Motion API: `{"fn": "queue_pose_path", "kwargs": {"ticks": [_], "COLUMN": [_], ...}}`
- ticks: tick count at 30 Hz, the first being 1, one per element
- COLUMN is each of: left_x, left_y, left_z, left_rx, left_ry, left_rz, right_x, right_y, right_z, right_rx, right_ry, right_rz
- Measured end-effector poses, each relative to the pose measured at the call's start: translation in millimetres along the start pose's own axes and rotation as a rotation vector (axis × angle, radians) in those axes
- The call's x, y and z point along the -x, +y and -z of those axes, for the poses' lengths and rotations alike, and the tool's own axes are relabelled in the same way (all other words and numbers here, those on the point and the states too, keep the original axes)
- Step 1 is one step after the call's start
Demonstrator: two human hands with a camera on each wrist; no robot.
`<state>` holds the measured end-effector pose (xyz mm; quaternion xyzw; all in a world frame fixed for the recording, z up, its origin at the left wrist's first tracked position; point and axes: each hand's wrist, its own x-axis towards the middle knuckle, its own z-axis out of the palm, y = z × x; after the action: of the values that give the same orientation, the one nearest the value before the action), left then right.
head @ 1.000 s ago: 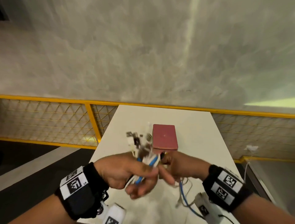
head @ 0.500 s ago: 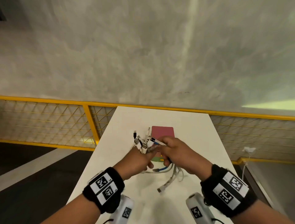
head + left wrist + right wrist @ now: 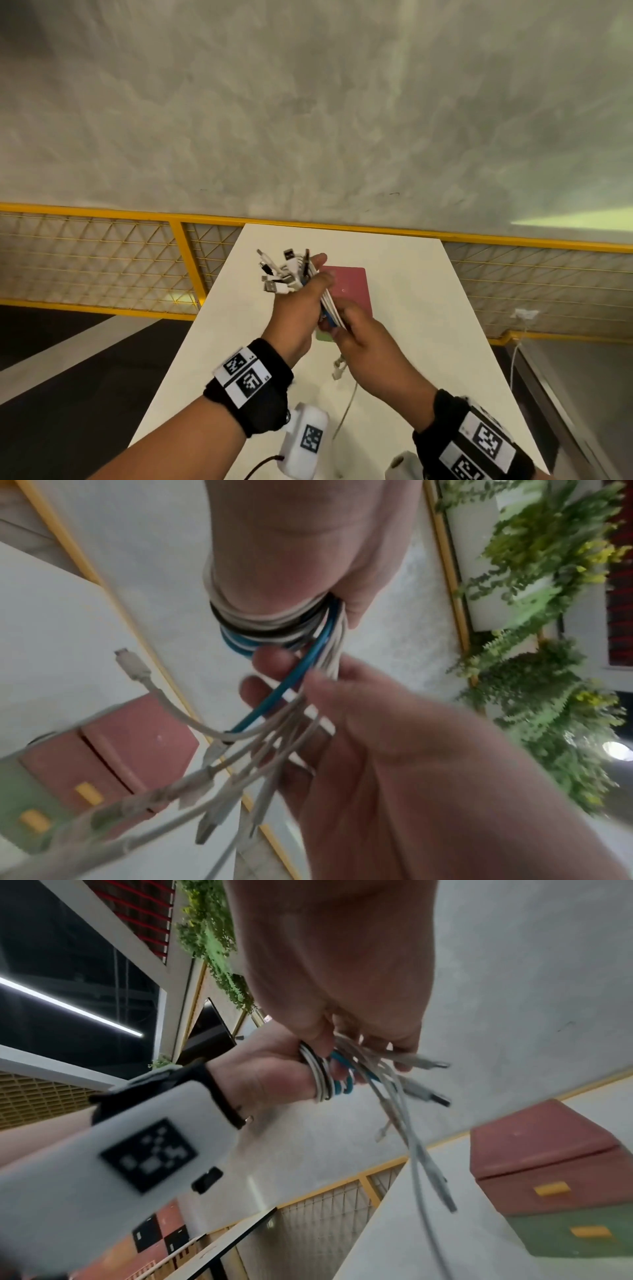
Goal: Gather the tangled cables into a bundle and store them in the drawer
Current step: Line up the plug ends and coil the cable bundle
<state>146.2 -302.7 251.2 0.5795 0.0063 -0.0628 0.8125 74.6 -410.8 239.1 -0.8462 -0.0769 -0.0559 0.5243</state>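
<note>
Cables (image 3: 301, 274), smooth white, black and one glossy blue, sit looped round the left hand (image 3: 301, 308), which grips them above the white table (image 3: 411, 308); metal plugs fan out past its fingers. The right hand (image 3: 363, 339) pinches the loose strands just beside it. A boxy red-over-green drawer unit (image 3: 352, 291) stands behind the hands, well inside the table's edges. Yellow mesh railing (image 3: 102, 253) borders the far side.

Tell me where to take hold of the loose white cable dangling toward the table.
Grip the loose white cable just below the right hand, coming from the near side: there it hangs free of the cable bundle that the left hand holds.
</note>
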Motion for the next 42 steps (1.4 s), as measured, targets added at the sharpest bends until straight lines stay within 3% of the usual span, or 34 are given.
{"fn": "queue_pose_path", "kwargs": {"ticks": [3,5,9,12,15,19,21,27,30,33,37,40,42], "left_x": [-6.5,-10.1,-9.6,-0.2,14.6,22.8,23.4,25.4,22.4,17.9,5.2,7.4,15.3], "left_y": [8.7,12.2,7.3,-5.9,-16.7,-21.0,-19.1,-6.0,-1.5,-1.6,0.3,7.0,8.5], "left_z": [6.1,11.3,12.8,6.1,-0.2,2.4,6.5,19.1,23.4,32.3,54.0,54.5,45.7], "left_rx": [0.071,0.102,0.071,0.073,0.085,0.206,0.303,0.540,0.551,0.438,0.075,-0.196,-0.327], "left_ry": [0.005,0.013,-0.040,-0.134,-0.231,-0.335,-0.428,-0.876,-0.982,-0.969,-0.800,-0.643,-0.592], "left_rz": [-0.052,-0.082,-0.071,0.021,0.137,0.178,0.231,0.372,0.436,0.446,0.437,0.301,0.127], "right_x": [3.7,4.3,0.0,-6.2,-12.6,-16.4,-16.6,-11.4,-5.4,0.8,3.3,1.5,0.1], "right_y": [12.1,11.5,14.3,18.0,12.3,9.1,7.1,-5.5,-11.9,-17.3,-14.2,-9.8,-6.8], "right_z": [-0.2,6.4,11.5,1.5,-2.6,-3.1,-1.8,9.2,14.0,8.9,5.9,6.0,4.9], "right_rx": [-0.077,-0.266,-0.875,-1.074,-1.156,-1.234,-1.239,-1.340,-1.225,-0.992,-0.822,-0.687,-0.646], "right_ry": [0.125,0.221,0.002,-0.099,-0.022,0.059,0.040,-0.118,-0.194,-0.110,0.090,0.140,0.150], "right_rz": [-0.119,-0.275,-0.779,-0.916,-0.850,-0.788,-0.763,-0.592,-0.494,-0.346,-0.268,-0.256,-0.289]}}
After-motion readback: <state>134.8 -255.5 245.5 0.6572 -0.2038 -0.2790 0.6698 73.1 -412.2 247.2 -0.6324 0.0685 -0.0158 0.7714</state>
